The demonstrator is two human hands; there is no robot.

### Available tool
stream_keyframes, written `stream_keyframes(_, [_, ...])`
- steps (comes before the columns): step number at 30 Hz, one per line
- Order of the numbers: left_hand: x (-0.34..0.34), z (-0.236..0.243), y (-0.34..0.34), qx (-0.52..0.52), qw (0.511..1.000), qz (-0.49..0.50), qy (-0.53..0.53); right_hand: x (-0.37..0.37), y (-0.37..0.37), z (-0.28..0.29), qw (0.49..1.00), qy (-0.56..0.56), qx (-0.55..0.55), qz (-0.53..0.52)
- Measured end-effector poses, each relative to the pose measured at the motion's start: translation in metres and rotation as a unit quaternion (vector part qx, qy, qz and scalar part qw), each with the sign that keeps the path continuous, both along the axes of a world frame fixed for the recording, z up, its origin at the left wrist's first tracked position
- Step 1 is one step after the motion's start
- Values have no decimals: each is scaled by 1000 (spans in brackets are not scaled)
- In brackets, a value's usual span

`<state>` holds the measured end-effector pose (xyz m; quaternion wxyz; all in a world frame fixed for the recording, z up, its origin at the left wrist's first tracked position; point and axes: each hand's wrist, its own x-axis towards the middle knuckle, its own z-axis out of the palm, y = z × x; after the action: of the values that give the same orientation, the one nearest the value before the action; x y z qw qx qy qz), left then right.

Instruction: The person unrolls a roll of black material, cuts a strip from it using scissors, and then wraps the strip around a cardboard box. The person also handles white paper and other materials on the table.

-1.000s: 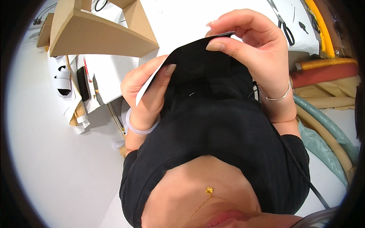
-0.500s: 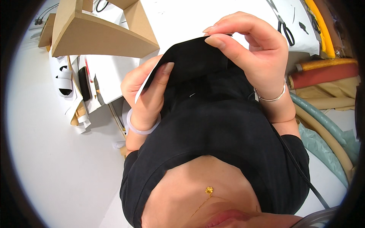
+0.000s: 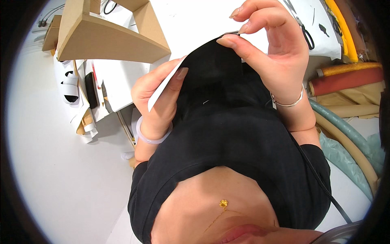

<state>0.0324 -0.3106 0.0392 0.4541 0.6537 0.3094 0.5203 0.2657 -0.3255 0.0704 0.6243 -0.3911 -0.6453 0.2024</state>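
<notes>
A thin sheet (image 3: 213,61), black on the face turned to me and white along its left edge, is held up in front of my chest. My left hand (image 3: 156,95) is closed on its left side, the thumb lying over the black face and the fingers behind. At the upper right corner, my right hand (image 3: 280,51) pinches the edge between thumb and index finger, its other fingers raised. A narrow greyish strip shows at that pinched edge. Against my black shirt, the sheet's lower border is hard to make out.
An open brown board frame (image 3: 109,40) stands on the white table (image 3: 185,16) at the left. Black-handled scissors (image 3: 307,37) lie at the far right. Rolls of material, one of them red (image 3: 345,79), are stacked on the right. A black phone-like object (image 3: 92,90) is at left.
My right hand has risen slightly, its fingers spreading further up from the thumb. The sheet has tilted, its upper right edge lifting and more of the white side showing at left.
</notes>
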Motion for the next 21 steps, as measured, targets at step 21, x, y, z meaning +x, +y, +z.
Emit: stream_keyframes(21, [-2,-3,1,15,999,28,0,-1,-8,-2,866,-392,180,-254])
